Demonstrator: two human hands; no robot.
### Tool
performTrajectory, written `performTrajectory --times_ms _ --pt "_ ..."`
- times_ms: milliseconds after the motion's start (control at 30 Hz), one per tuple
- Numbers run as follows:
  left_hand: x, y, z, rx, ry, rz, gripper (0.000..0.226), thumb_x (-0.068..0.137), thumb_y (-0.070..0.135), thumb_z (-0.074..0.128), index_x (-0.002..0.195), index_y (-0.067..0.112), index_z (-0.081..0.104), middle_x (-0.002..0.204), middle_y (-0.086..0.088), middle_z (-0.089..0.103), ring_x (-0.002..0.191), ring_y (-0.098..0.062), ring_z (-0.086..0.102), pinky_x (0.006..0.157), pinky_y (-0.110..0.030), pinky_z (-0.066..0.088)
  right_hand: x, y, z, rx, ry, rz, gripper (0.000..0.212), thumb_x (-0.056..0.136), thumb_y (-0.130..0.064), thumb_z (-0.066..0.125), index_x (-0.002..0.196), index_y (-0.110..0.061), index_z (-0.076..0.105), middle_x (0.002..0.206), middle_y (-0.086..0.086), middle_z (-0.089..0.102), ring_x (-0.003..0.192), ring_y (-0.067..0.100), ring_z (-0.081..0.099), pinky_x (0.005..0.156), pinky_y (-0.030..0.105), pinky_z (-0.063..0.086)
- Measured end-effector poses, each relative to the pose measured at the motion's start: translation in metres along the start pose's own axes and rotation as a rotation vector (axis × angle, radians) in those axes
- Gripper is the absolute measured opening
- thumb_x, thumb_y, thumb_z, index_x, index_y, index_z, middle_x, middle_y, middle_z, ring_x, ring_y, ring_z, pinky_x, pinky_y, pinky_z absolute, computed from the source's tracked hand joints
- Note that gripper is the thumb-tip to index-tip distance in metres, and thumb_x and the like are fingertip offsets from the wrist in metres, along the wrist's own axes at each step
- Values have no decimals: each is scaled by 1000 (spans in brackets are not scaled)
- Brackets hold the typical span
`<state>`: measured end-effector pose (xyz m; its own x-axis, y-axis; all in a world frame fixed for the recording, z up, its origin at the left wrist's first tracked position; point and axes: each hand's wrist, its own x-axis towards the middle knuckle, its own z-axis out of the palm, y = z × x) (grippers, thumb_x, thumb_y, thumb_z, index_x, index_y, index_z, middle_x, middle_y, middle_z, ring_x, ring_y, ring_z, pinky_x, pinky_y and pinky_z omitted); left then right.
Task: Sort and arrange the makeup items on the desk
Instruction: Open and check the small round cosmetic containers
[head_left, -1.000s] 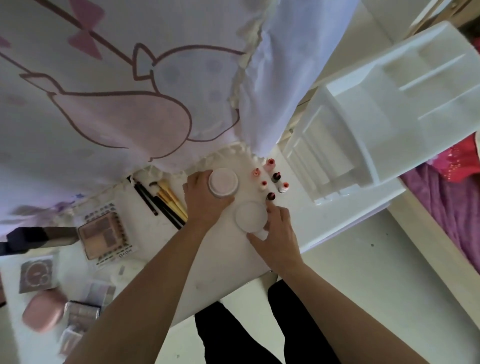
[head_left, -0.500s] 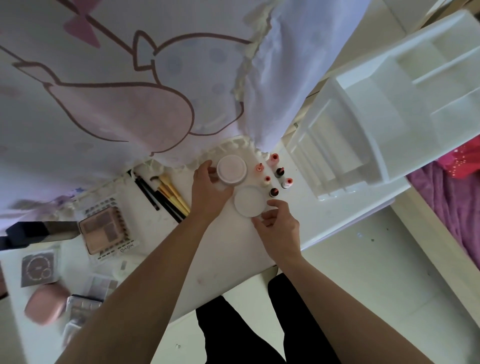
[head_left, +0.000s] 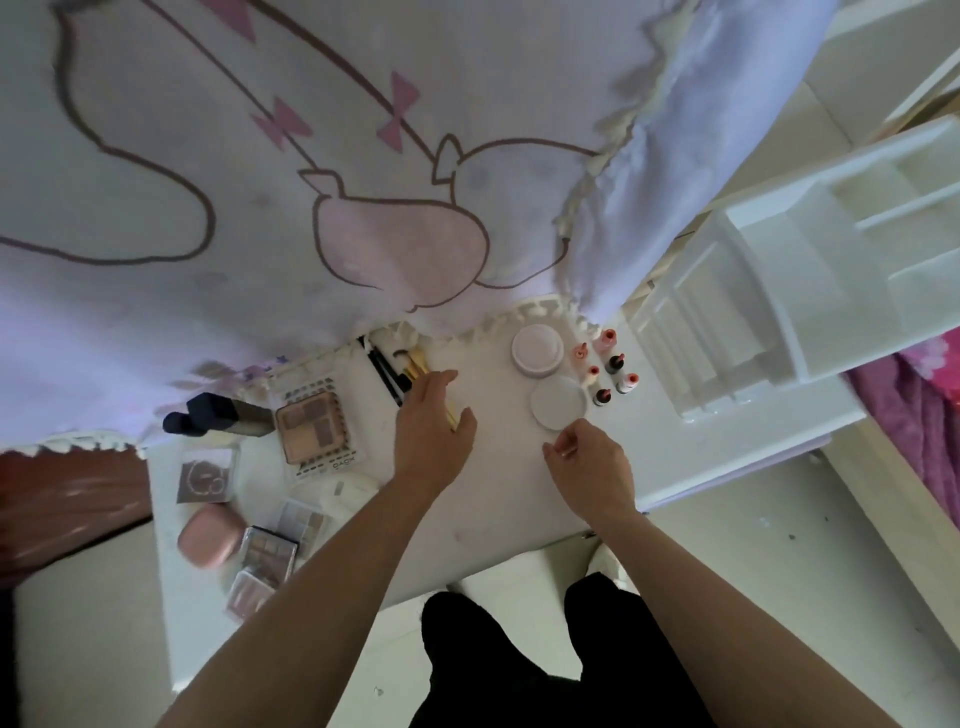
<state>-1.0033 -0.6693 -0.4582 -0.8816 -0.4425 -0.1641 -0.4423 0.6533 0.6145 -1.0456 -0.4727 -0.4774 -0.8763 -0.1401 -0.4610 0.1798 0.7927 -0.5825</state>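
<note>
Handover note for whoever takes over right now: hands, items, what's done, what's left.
Left hand: open, above the brushes, no clear grip on them.
Right hand: loosely curled, holding nothing, just short of the flat white compact.
Done: pink-topped jar, compact and six small bottles grouped beside the white organiser.
Left: brushes, palettes, pink case and dark bottle lie scattered on the desk's left side.

Before me, far right: pink-topped round jar (head_left: 537, 349), flat white round compact (head_left: 558, 402) just nearer, six small upright bottles (head_left: 605, 366) clustered beside both. Far centre: brushes (head_left: 400, 364) lying together. Left: open eyeshadow palette (head_left: 310, 426), dark bottle (head_left: 218, 415) lying flat, pink case (head_left: 212, 535).
</note>
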Motion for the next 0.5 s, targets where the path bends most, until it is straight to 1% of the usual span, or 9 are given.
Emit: performTrajectory --times_ms 67,133,200,267,367,433,500 --pt "-23 -21 -19 66 48 -11 47 88 22 61 133 15 51 136 -6 49 125 -25 47 102 -46 43 -7 -14 6 -30 -39 -52 11 90 -30 64 86 -22 57 87 -7 64 82 16 60 75 32 48" --pt "-47 -45 -36 101 67 -69 48 89 23 59 136 15 49 142 -7 45 131 -27 42 106 -50 38 -12 -30 16 -65 -102 -123 9 90 -30 64 92 -23 58 92 -7 64 85 15 60 78 32 48" --pt "-68 -68 -54 117 83 -146 49 90 23 61 136 17 49 144 -6 42 133 -27 40 106 -50 36 -18 -48 29 -96 -151 -199 12 90 -30 64 99 -23 59 97 -7 62 87 14 61 80 30 49" --pt "-86 -92 -72 141 115 -175 49 87 22 63 134 19 50 142 -5 44 128 -28 43 103 -48 39 -25 -67 44 -135 -189 -267 16 91 -31 63 105 -24 58 100 -8 60 87 12 60 81 28 49" --pt "-104 -128 -93 154 140 -232 50 83 19 68 131 15 53 140 -10 46 125 -34 47 101 -51 42 -34 -96 69 -197 -257 -355 21 91 -31 62 111 -24 58 108 -8 57 90 12 59 81 27 49" --pt "-113 -148 -103 157 130 -306 50 85 26 70 131 14 54 141 -11 46 128 -35 45 103 -51 40 -41 -113 86 -238 -306 -404 24 92 -32 62 114 -25 58 114 -7 56 94 12 59 85 30 50" --pt "-120 -165 -111 158 122 -351 49 85 32 69 129 14 56 140 -11 48 128 -35 44 100 -51 41 -46 -129 103 -282 -351 -440 28 92 -33 61 119 -25 57 119 -6 54 101 14 59 87 32 51"
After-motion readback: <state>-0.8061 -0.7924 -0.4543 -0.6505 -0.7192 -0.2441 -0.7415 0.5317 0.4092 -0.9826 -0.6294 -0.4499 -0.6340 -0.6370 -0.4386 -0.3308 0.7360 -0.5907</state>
